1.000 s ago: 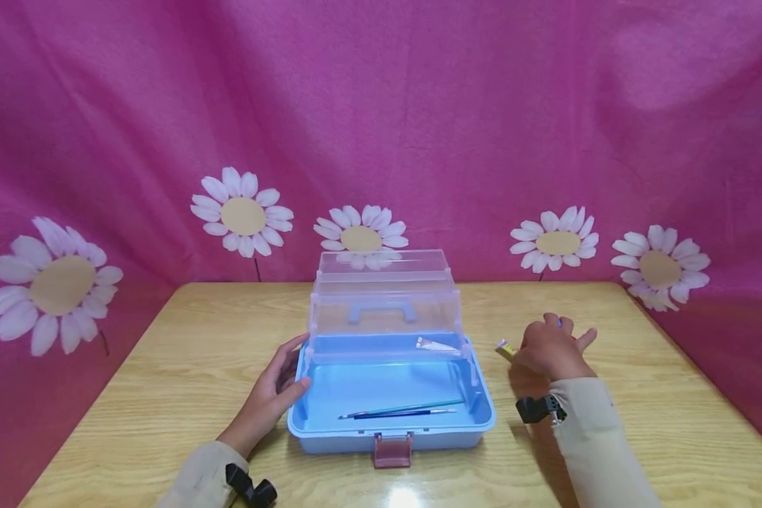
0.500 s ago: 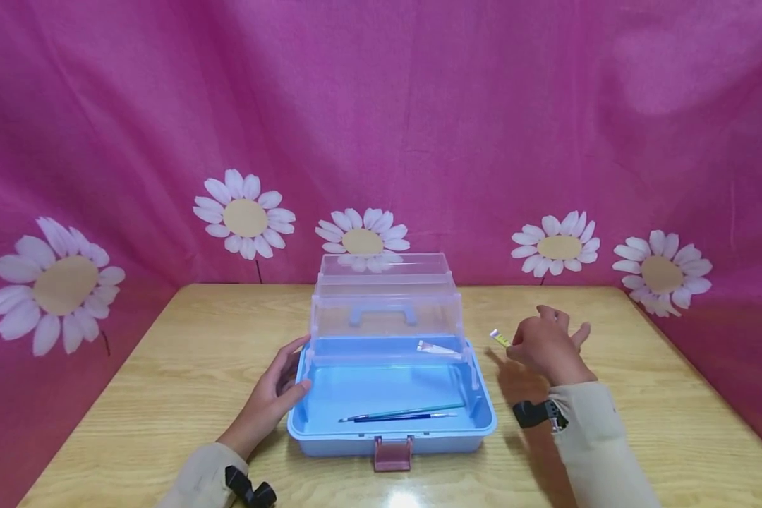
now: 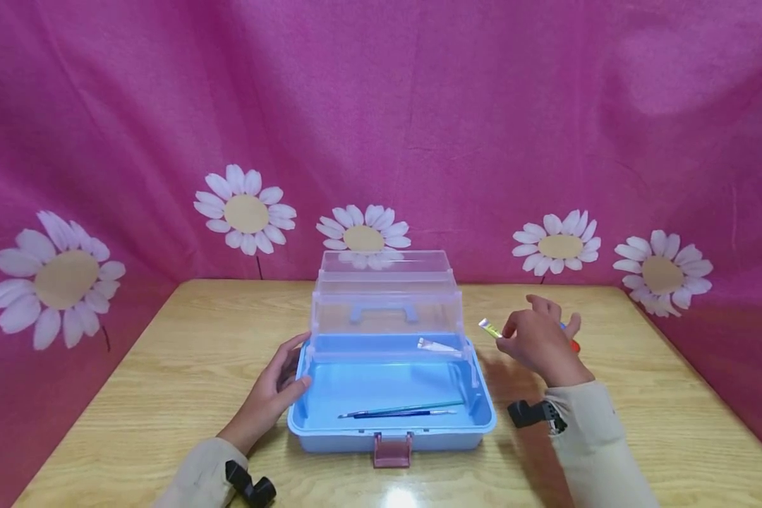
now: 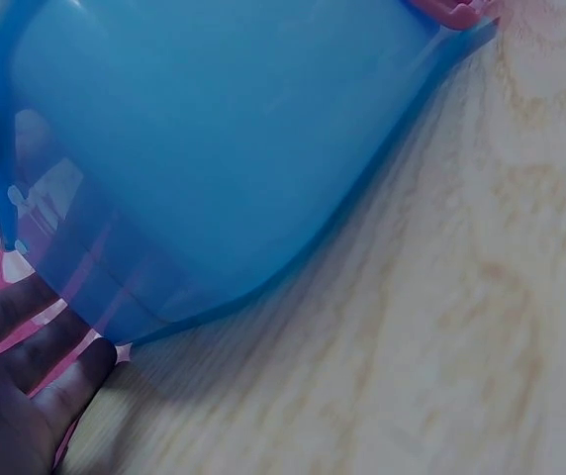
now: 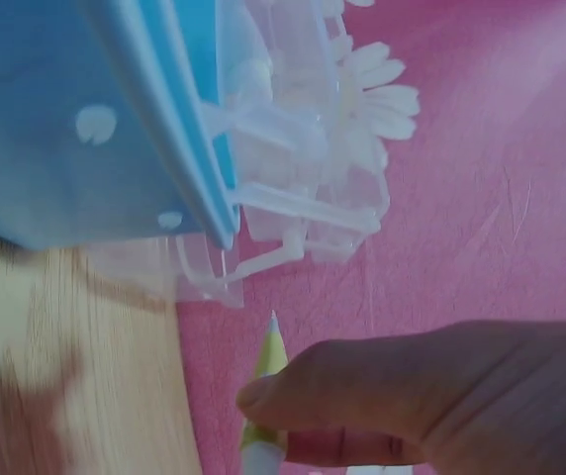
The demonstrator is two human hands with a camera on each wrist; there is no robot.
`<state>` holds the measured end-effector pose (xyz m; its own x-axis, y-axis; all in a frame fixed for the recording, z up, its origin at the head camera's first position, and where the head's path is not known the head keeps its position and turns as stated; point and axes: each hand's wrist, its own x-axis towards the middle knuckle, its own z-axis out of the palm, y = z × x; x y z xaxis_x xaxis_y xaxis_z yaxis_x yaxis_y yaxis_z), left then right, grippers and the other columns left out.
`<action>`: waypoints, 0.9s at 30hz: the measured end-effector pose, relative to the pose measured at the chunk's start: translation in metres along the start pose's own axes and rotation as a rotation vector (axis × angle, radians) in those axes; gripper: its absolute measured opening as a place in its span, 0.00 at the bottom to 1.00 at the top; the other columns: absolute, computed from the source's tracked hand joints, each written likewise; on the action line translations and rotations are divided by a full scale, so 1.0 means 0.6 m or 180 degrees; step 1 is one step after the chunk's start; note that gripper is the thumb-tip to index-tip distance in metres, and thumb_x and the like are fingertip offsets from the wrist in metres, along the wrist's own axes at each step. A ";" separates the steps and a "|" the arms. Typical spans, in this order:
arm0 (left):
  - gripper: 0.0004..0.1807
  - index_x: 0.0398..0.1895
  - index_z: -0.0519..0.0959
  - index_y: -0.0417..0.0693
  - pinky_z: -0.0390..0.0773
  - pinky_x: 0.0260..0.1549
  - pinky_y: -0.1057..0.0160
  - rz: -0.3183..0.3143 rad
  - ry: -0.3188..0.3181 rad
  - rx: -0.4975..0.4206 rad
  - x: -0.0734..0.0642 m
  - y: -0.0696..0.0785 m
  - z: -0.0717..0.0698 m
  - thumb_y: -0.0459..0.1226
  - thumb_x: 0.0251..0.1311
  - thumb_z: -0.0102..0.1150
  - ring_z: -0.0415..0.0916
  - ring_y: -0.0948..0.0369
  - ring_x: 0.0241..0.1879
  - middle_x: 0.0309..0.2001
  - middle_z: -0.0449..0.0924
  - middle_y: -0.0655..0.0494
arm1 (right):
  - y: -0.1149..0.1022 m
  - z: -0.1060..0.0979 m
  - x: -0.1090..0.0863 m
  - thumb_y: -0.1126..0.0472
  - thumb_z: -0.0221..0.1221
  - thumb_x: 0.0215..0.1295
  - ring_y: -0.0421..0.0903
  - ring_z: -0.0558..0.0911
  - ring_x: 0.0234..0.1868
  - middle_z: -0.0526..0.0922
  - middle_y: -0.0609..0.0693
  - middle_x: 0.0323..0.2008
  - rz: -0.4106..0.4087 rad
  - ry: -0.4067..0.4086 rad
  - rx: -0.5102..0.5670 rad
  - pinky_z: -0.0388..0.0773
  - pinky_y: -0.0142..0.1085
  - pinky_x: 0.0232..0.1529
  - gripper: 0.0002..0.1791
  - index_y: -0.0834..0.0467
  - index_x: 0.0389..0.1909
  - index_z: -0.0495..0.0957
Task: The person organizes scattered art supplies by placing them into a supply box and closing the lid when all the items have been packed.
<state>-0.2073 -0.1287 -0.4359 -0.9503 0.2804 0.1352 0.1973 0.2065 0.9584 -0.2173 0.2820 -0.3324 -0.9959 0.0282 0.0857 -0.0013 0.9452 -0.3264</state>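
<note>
A light-blue plastic storage box [image 3: 390,443] stands on the table with its clear lid [image 3: 384,282] raised at the back. My left hand [image 3: 271,395] holds the box's left side, thumb over the rim and fingers along the outside; the left wrist view shows the fingers [image 4: 41,346] against the wall. To the right of the box, my right hand [image 3: 540,346] pinches a small yellow paint tube [image 3: 490,328] between thumb and forefinger, its pale flat end pointing up and left. Two paintbrushes [image 3: 400,410] and a white paint tube [image 3: 438,346] lie inside the box.
Red and blue items [image 3: 575,346] show partly behind my right hand. A pink latch [image 3: 392,451] hangs down at the box front. The wooden table [image 3: 184,367] ends at a pink cloth [image 3: 457,141] with daisies.
My right hand has lifted the yellow paint tube from the table and moved it slightly left and upward. The left hand and the box stay as they were.
</note>
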 end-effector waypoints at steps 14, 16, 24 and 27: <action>0.33 0.71 0.56 0.74 0.59 0.67 0.46 -0.0037 0.0047 -0.0014 -0.013 -0.006 -0.003 0.46 0.66 0.56 0.57 0.49 0.70 0.71 0.59 0.51 | -0.034 0.006 -0.003 0.61 0.68 0.50 0.70 0.49 0.68 0.56 0.71 0.67 -0.0186 0.0046 0.0057 0.29 0.75 0.59 0.02 0.54 0.24 0.83; 0.33 0.70 0.56 0.74 0.59 0.67 0.47 -0.0021 0.0059 -0.0001 -0.011 -0.005 -0.002 0.46 0.66 0.57 0.58 0.50 0.70 0.71 0.59 0.51 | -0.034 0.005 -0.002 0.61 0.68 0.50 0.70 0.49 0.68 0.56 0.71 0.67 -0.0214 0.0061 0.0079 0.30 0.75 0.59 0.03 0.54 0.24 0.83; 0.33 0.70 0.56 0.75 0.60 0.66 0.47 -0.0042 0.0029 0.0013 -0.005 -0.002 0.001 0.46 0.66 0.57 0.58 0.50 0.70 0.71 0.60 0.52 | -0.040 0.001 -0.007 0.60 0.68 0.50 0.70 0.49 0.68 0.56 0.70 0.67 -0.0276 0.0095 0.0122 0.32 0.75 0.60 0.03 0.54 0.25 0.84; 0.33 0.70 0.56 0.76 0.60 0.66 0.48 -0.0025 0.0017 0.0023 -0.003 0.002 0.002 0.45 0.66 0.57 0.58 0.50 0.70 0.71 0.60 0.52 | -0.043 0.000 -0.010 0.60 0.68 0.51 0.70 0.49 0.69 0.56 0.70 0.68 -0.0311 0.0158 0.0156 0.32 0.74 0.60 0.03 0.55 0.26 0.84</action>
<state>-0.2050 -0.1276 -0.4352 -0.9531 0.2738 0.1290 0.1914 0.2155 0.9576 -0.2110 0.2577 -0.3244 -0.9851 -0.0459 0.1655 -0.1037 0.9272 -0.3599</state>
